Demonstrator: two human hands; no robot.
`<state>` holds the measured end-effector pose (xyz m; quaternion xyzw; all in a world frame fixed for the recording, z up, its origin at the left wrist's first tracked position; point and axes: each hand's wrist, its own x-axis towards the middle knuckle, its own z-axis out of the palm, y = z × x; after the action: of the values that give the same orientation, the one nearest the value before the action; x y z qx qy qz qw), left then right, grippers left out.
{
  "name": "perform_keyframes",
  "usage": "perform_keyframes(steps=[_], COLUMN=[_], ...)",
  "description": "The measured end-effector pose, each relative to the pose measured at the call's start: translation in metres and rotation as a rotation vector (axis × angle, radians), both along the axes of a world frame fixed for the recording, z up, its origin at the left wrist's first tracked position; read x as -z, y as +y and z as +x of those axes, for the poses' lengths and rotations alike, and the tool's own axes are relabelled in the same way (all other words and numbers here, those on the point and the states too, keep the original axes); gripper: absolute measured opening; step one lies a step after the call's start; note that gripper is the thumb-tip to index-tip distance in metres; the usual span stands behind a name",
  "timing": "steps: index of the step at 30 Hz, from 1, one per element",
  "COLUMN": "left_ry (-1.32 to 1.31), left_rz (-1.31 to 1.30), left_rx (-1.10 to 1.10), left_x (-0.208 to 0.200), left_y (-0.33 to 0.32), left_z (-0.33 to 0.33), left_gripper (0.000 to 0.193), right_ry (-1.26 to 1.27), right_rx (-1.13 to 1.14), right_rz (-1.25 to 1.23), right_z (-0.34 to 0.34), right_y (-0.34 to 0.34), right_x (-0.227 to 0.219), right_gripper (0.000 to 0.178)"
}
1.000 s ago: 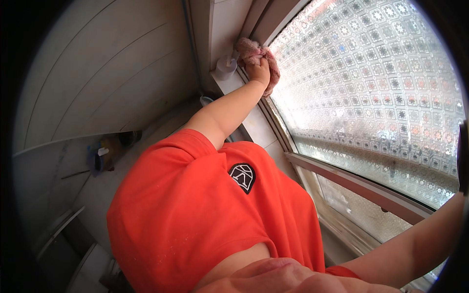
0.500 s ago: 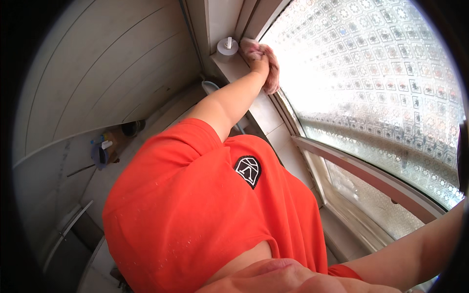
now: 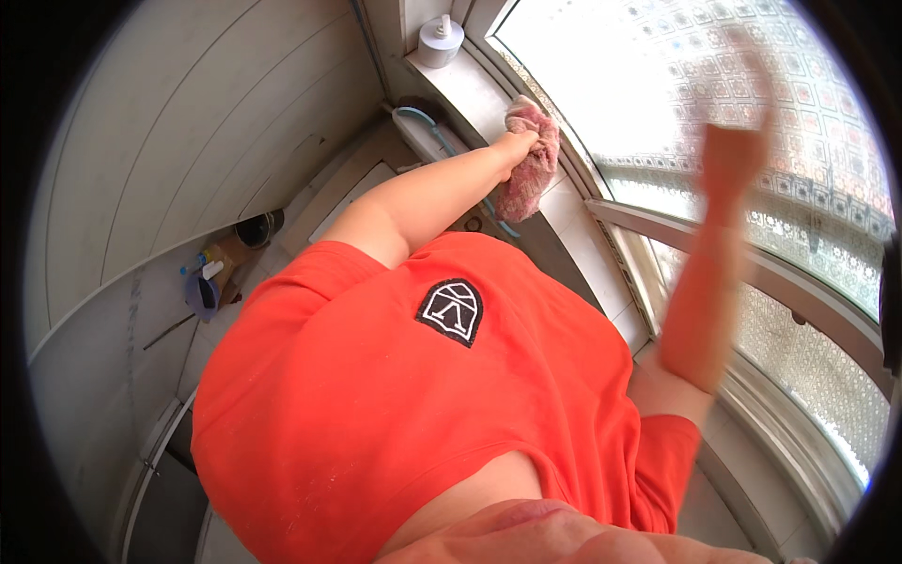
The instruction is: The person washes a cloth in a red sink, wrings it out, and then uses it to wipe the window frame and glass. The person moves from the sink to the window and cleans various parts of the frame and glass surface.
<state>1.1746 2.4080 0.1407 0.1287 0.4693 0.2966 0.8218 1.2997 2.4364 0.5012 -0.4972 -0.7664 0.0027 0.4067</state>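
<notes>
Two hands in view. The left hand (image 3: 520, 150) is closed round a pink cloth (image 3: 528, 160), bunched in the fist, its loose end hanging down against the window sill (image 3: 470, 94) beside the window frame. The right hand (image 3: 738, 155) is raised in front of the patterned window glass (image 3: 752, 85), blurred; it seems open and empty, though the fingers cannot be told for certain.

Cloth: soft, limp, light, likely damp; it folds to any shape and is best gripped in a wad, as it is now, so no trailing corner snags.

Round about: a small white bottle (image 3: 440, 39) stands upright at the far end of the sill, well apart from the cloth. A blue hose (image 3: 442, 132) runs below the sill. The orange shirt (image 3: 395, 414) fills the middle. Lower left, on the floor, a dark pot (image 3: 254, 228) and small bottles (image 3: 209, 277).

Room: the sill is narrow, hemmed by the frame on one side and a drop on the other; open run lies along its length toward the bottle.
</notes>
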Motion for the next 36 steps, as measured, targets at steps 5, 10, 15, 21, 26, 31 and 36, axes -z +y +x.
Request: perform_keyframes(steps=[5, 10, 15, 21, 26, 31, 36], left_ry=[-0.478, -0.570, -0.146, 0.049, 0.100, 0.290, 0.297], left_rz=[-0.094, 0.008, 0.137, 0.096, 0.107, 0.391, 0.490], left_rx=[0.113, 0.219, 0.046, 0.063, -0.001, -0.003, 0.009], left_x=[-0.050, -0.033, -0.015, 0.002, 0.018, -0.004, -0.022], left_y=[-0.012, -0.017, -0.027, -0.040, -0.061, -0.020, 0.010], left_z=[-0.032, -0.076, -0.114, -0.158, -0.185, -0.199, -0.197], left_gripper=[0.049, 0.061, 0.059, 0.052, 0.049, 0.046, 0.046], right_ry=[0.031, 0.042, -0.167, -0.881, -0.844, -0.600, -0.462], right_rx=[-0.042, 0.022, -0.095, 0.001, -0.048, 0.020, 0.157], right_rz=[-0.679, -0.619, 0.004, -0.071, -0.295, -0.324, -0.397], right_z=[-0.031, -0.009, -0.063, -0.110, -0.134, -0.094, -0.119], right_y=[-0.071, -0.043, 0.012, 0.103, 0.108, 0.074, 0.101], right_x=[0.234, 0.263, 0.250, 0.350, 0.353, 0.353, 0.349], right_gripper=[0.049, 0.038, 0.034, 0.047, 0.036, 0.049, 0.058])
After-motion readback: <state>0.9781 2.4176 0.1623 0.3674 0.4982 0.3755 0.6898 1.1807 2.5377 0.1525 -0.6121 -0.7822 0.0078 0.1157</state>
